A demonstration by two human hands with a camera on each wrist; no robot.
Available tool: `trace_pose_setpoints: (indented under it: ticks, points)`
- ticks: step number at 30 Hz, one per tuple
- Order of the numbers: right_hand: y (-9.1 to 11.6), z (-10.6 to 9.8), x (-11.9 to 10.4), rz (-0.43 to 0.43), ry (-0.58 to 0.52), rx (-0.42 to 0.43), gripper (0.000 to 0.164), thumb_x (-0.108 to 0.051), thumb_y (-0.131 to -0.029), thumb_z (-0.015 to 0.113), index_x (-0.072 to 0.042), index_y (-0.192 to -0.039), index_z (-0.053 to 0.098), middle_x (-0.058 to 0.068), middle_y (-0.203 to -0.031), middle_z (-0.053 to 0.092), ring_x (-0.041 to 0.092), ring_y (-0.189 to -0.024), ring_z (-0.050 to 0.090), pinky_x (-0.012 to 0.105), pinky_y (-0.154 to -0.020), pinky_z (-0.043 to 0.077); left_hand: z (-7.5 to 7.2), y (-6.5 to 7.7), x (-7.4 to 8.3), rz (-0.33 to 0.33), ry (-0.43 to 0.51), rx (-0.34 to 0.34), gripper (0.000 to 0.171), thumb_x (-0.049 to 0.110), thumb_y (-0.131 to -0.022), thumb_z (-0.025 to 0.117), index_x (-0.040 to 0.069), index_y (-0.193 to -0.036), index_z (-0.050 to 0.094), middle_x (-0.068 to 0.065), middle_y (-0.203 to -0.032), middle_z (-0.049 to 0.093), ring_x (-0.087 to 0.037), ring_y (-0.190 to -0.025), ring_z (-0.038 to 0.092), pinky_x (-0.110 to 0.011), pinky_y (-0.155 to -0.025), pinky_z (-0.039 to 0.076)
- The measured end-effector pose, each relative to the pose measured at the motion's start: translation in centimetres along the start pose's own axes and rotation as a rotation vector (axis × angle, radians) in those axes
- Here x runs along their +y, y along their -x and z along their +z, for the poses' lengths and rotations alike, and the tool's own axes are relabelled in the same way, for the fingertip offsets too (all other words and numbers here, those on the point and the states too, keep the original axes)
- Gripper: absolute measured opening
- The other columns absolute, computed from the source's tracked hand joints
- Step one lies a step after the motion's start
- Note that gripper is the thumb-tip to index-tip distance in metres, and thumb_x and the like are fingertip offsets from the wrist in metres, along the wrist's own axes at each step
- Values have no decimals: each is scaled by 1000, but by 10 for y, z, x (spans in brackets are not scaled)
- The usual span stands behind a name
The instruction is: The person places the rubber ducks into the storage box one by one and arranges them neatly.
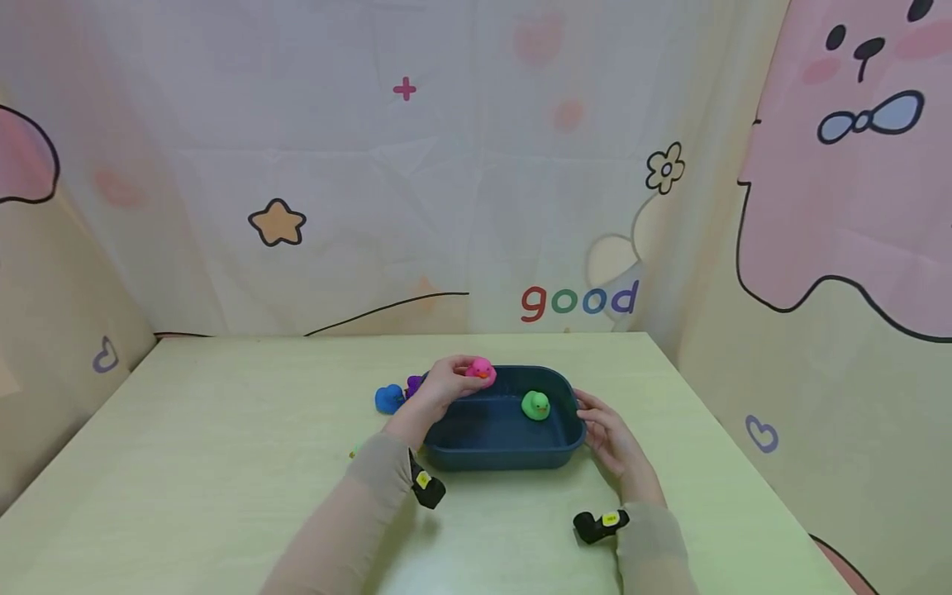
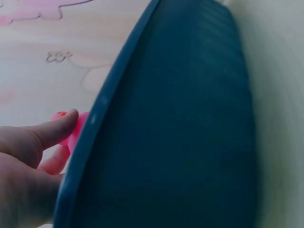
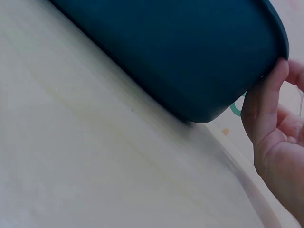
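My left hand (image 1: 445, 387) pinches a pink rubber duck (image 1: 483, 372) between thumb and fingers, over the left back part of a dark blue basin (image 1: 506, 459). In the left wrist view the basin's side hides part of this pink duck (image 2: 75, 137). A green rubber duck (image 1: 535, 406) sits inside the basin towards its right end. At that right end my right hand (image 1: 611, 434) holds the basin's rim. The right wrist view shows the thumb (image 3: 273, 92) of that hand against the basin's edge.
Left of the basin stand a blue duck (image 1: 389, 398) and a purple duck (image 1: 413, 385), the latter partly hidden by the left hand. A small green-yellow thing (image 1: 354, 452) peeks out beside the left sleeve. A printed curtain (image 1: 476, 207) surrounds the pale table (image 1: 223, 463).
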State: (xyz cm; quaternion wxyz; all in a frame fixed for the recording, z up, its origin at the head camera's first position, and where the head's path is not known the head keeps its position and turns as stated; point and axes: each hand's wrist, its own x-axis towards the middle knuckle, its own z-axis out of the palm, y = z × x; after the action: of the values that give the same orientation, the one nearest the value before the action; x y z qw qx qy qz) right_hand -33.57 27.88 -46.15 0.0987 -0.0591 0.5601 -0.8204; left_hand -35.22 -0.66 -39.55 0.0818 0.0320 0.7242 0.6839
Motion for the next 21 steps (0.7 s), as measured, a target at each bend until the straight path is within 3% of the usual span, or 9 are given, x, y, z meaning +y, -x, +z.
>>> trace_pose_setpoints:
  ticks: [6, 14, 21]
  points:
    - [0, 1, 1, -19, 14, -1, 33, 1, -100, 41, -22, -111, 63, -4, -103, 58, 3, -76, 61, 13, -67, 53, 20, -4, -5, 16, -35, -26, 44, 2, -89, 69, -5, -130, 57, -22, -126, 57, -30, -110, 59, -38, -99, 51]
    - [-1, 2, 0, 3, 1, 10, 33, 0, -101, 41, -22, -110, 64, -4, -103, 61, 3, -76, 62, 14, -69, 53, 30, -10, -15, 26, -234, 41, 43, 8, -82, 77, -2, -122, 63, -18, -117, 62, -26, -99, 56, -38, -91, 53]
    - [-1, 2, 1, 2, 14, 18, 33, 0, -100, 40, -22, -110, 63, -4, -103, 61, 3, -76, 62, 14, -69, 53, 37, -11, -22, 25, -305, 72, 41, 7, -79, 80, -1, -117, 67, -19, -116, 64, -28, -101, 56, -40, -92, 52]
